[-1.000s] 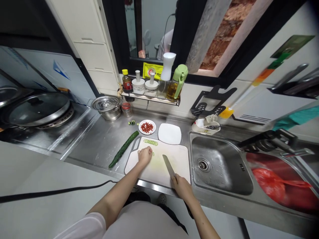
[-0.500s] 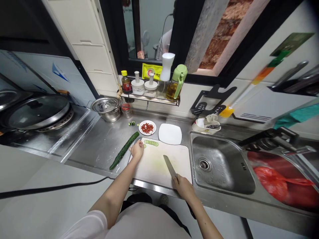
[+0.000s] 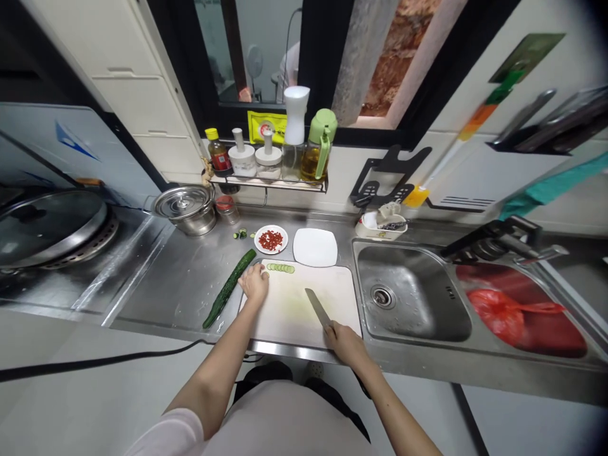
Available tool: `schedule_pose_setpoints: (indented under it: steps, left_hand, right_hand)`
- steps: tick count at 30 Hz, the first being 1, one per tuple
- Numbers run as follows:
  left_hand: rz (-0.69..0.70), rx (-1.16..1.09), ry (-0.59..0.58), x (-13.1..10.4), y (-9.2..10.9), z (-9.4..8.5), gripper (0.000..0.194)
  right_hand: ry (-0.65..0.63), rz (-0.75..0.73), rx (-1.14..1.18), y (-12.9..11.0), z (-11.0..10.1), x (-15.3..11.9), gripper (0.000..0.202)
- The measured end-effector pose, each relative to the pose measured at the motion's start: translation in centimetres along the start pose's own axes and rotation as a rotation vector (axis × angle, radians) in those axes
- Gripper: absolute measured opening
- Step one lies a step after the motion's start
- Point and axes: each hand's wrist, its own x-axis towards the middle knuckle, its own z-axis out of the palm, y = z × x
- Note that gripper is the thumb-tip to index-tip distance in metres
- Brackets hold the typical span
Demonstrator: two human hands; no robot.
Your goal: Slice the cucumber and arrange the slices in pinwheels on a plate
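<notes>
- The cutting board lies on the steel counter, and I use it as the landmark for all places.
- The left hand is above the upper left corner of the board. Its fingers are half bent, neither flat nor in a fist; whether a piece is between them, I cannot tell.
- The right hand is at the lower right edge of the board. It is closed firmly around the handle of a knife, and the blade points over the middle of the board.
- The cucumber slices lie in an overlapping row along the far edge of the board, just beside the left fingers.
- The long cucumber lies slanting on the counter, to the left of the board.
- Beyond the board stand a round plate with red pieces and, to its right, a square white plate.
- Small green pieces lie beyond the board's upper left corner.
- The sink is directly to the right of the board.
</notes>
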Motion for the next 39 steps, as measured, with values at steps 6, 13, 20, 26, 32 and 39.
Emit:
schedule_pose_setpoints:
  steps: [6,13,20,26,32,39]
  left_hand:
    - [0.256,0.022,-0.053,-0.1,2.9,1.3,0.03]
    - [0.366,0.099,-0.148,0.5,5.2,2.9,0.032]
    - [0.373,0.122,-0.152,0.8,5.7,3.2,0.025]
    - [0.364,0.077,-0.157,0.7,6.4,2.9,0.02]
    - [0.141,-0.156,-0.259,0.0,5.5,2.0,0.02]
    - [0.067,-0.213,-0.367,-1.7,3.1,1.4,0.019]
  right_hand:
    - [-0.024,-0.006,0.039,0.1,-0.2,-0.1,0.039]
    - [-0.032,0.009,0.044,0.1,-0.1,-0.1,0.036]
    - [-0.02,0.004,0.052,0.5,0.2,0.0,0.037]
    - [-0.006,-0.002,0.055,0.7,0.3,0.1,0.037]
    - [-0.017,-0.017,0.05,0.5,0.1,0.0,0.036]
    - [-0.031,-0.018,0.008,0.0,-0.7,-0.2,0.037]
